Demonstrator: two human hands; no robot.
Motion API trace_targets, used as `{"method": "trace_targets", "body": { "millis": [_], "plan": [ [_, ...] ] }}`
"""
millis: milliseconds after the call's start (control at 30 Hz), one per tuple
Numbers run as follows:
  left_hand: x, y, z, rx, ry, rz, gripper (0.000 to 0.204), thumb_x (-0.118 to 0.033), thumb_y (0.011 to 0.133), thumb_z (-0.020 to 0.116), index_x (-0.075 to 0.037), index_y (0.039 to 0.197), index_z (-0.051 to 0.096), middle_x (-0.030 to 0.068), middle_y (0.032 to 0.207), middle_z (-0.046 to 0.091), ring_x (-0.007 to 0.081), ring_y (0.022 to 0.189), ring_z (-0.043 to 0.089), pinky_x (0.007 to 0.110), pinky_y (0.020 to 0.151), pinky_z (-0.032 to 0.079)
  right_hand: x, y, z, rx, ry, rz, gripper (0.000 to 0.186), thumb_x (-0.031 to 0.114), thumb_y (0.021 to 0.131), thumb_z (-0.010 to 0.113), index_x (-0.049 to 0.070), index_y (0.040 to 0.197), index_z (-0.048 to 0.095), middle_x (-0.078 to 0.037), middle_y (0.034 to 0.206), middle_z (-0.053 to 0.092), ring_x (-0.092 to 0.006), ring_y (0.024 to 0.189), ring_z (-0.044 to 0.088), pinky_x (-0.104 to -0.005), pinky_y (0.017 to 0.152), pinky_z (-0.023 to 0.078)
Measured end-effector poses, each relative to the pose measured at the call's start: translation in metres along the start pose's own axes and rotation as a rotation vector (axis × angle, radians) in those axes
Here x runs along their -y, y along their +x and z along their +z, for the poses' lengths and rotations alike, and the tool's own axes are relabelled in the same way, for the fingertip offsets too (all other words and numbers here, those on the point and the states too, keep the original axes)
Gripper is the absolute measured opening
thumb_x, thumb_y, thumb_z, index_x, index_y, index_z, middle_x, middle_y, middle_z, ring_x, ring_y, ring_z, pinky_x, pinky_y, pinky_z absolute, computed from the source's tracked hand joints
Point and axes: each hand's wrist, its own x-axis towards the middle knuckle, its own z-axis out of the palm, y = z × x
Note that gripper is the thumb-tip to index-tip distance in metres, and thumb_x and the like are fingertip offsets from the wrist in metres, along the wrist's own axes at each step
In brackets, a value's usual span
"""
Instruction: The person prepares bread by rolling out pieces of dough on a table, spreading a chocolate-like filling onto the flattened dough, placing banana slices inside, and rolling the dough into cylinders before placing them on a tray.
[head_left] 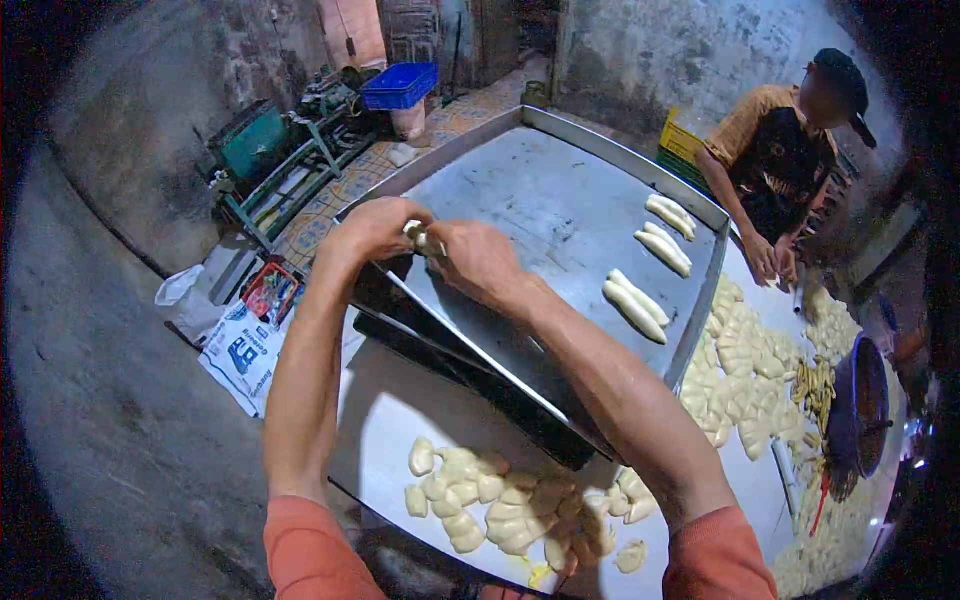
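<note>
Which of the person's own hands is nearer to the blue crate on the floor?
Left. The left hand lies on the crate's side of the metal tray, below the blue crate. The right hand sits farther right, beside the left.

I see a blue crate (400,85) at the top of the frame, left of centre, on a patterned tile floor (330,205). Below and left of it stands a green metal frame (275,165) against a rough grey wall (130,110). At mid-left, printed sacks (240,345) and a white bag (178,287) lie on the floor. In the upper right, a co-worker (785,150) in an orange shirt and dark cap stands beside a yellow crate (682,143). At the right edge sits a dark round pan (860,405), with a red-handled tool (822,500) just below it.
</note>
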Motion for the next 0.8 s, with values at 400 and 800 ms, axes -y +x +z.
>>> {"method": "trace_targets", "body": {
  "millis": [400, 800],
  "plan": [
    [-0.048, -0.021, 0.000, 0.058, 0.022, -0.141, 0.078, 0.013, 0.070, 0.067, -0.019, 0.141, 0.065, 0.0196, 0.167, 0.034, 0.0358, 0.154, 0.033, 0.044, 0.126, 0.029, -0.009, -0.152, -0.155, -0.289, 0.005, -0.238, 0.026, 0.029, 0.094, 0.072, 0.008, 0.110, 0.074, -0.018, 0.094, 0.075, -0.0364, 0.086, 0.074, -0.0450, 0.076, 0.060],
    [-0.090, -0.115, 0.038, -0.615, 0.231, -0.055, 0.044, -0.025, 0.104, 0.061, -0.022, 0.148, 0.060, 0.0078, 0.161, 0.047, 0.0305, 0.149, 0.042, 0.047, 0.120, 0.040, -0.014, -0.563, -0.106, 0.078, -0.104, 0.490, 0.037, 0.020, 0.093, 0.072, 0.002, 0.125, 0.064, -0.018, 0.122, 0.067, -0.0383, 0.109, 0.065, -0.0460, 0.092, 0.053]
  ]
}}
